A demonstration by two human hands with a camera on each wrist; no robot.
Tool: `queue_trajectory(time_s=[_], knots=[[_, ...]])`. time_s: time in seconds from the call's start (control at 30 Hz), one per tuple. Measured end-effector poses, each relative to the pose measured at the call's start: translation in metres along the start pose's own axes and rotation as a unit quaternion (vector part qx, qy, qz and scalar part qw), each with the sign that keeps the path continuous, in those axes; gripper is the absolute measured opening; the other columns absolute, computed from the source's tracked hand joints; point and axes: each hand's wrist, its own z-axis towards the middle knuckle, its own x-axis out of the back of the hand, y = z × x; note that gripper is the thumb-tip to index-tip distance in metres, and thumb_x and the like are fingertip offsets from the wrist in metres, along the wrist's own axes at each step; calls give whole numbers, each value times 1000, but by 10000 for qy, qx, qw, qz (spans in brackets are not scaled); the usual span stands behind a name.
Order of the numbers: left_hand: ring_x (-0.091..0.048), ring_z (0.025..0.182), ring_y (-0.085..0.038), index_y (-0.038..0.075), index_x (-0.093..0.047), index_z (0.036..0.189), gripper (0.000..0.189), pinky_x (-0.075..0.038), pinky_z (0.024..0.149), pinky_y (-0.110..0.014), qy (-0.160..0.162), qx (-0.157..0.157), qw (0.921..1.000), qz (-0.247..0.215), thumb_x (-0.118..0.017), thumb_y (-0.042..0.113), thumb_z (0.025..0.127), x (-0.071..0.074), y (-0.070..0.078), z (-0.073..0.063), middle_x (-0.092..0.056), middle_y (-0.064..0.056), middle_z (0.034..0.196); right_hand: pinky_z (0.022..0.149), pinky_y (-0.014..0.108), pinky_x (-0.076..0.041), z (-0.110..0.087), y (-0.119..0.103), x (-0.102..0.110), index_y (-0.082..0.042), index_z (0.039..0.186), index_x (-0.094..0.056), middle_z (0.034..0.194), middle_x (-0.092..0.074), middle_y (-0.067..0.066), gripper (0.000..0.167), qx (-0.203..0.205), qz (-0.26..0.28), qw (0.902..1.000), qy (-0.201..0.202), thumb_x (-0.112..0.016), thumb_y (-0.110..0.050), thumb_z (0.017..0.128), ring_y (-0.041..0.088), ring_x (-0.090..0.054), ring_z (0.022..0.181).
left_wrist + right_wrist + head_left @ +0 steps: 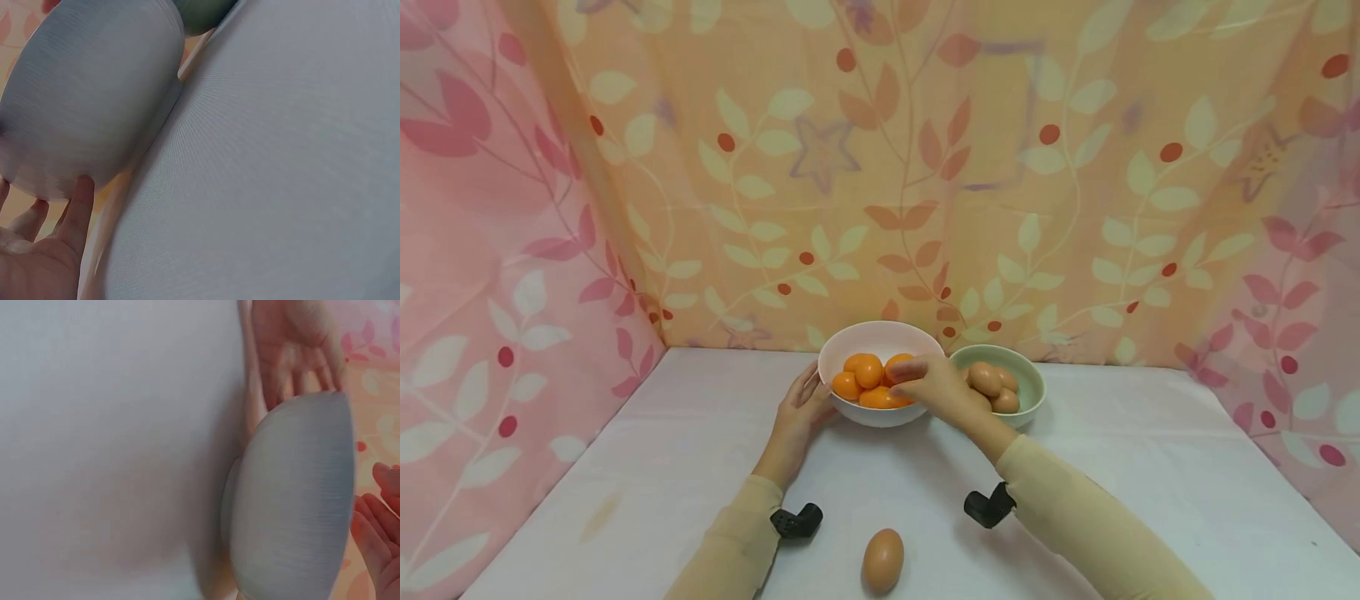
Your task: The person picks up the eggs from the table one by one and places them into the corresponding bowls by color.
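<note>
A white bowl [880,416] at the back of the table holds several small glossy orange fruits [868,371]. My left hand [796,423] touches the bowl's left side; in the left wrist view its extended fingertips rest against the outer wall. Over the bowl's right rim reaches my right hand [942,390], thumb and fingers apart beside the fruits. The right wrist view shows a gap between the right hand's [381,531] thumb and fingers, with no fruit visible there. Some fruits are partly hidden behind this hand.
A green bowl [1033,392] with several brown eggs [985,379] stands right beside the white one, partly behind my right forearm. One brown egg [883,561] lies at the table's near edge, between my forearms. A patterned curtain [820,233] hangs behind the table.
</note>
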Motion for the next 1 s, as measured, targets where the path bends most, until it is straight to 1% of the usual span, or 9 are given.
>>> queue_trajectory(time_s=[0.07,0.17,0.27,0.37,0.5,0.63,0.77,0.9,1.0], knots=[[-40,145,-26,23,-32,156,61,-47,109,-43,-21,-35,10000,42,-58,28,101,0,0,0,-31,-6,163,99,36,-55,-12,-3,4,-7,118,-73,114,-75,7,35,59,83,9999,96,-78,-16,85,22,-65,118],[-41,145,-25,23,-33,155,60,-47,109,-43,38,-39,10000,81,-58,28,101,0,0,0,-32,-6,162,102,38,-53,-30,-4,8,-9,118,-73,115,-75,5,36,131,192,9997,26,-79,-21,85,23,-63,122],[-41,144,-25,23,-34,155,60,-49,107,-41,56,-33,9999,83,-59,27,100,0,-1,0,-33,-6,162,98,33,-56,-48,-3,10,-5,120,-71,119,-73,11,39,199,486,9984,-216,-79,-19,84,27,-63,121],[-41,144,-25,23,-34,155,60,-50,106,-40,2,3,10000,4,-60,27,100,0,-2,1,-33,-5,162,90,27,-59,-65,0,12,0,122,-68,122,-70,19,45,296,926,9942,-457,-80,-18,83,33,-65,118],[-40,145,-26,24,-34,155,61,-49,108,-41,-11,-4,10000,19,-60,30,100,0,-1,1,-31,-6,163,92,26,-58,-82,0,11,2,124,-66,122,-69,21,51,539,1252,9879,-740,-82,-20,81,32,-65,118],[-40,145,-26,25,-34,155,60,-46,111,-43,-23,-8,10000,85,-59,31,100,0,1,1,-31,-5,163,97,31,-55,-95,1,8,2,125,-66,123,-69,18,50,689,1388,9832,-968,-82,-17,81,31,-63,120],[-39,146,-25,25,-35,154,60,-44,112,-43,-48,3,10000,52,-60,30,100,0,0,1,-32,-5,163,100,33,-54,-104,4,2,2,125,-65,128,-66,19,51,742,1528,9791,-1119,-83,-13,80,36,-60,123],[-39,146,-25,24,-35,154,59,-44,111,-43,-24,-13,10000,38,-59,27,101,0,0,0,-32,-5,163,101,35,-54,-109,7,-4,2,126,-65,129,-64,19,53,754,1585,9774,-1182,-84,-13,79,36,-60,124],[-40,145,-26,24,-34,155,59,-46,110,-42,8,4,10000,23,-58,25,101,-1,1,-1,-31,-6,163,100,34,-54,-113,9,-9,1,124,-65,127,-66,19,51,706,1608,9769,-1216,-84,-13,79,34,-61,122]])
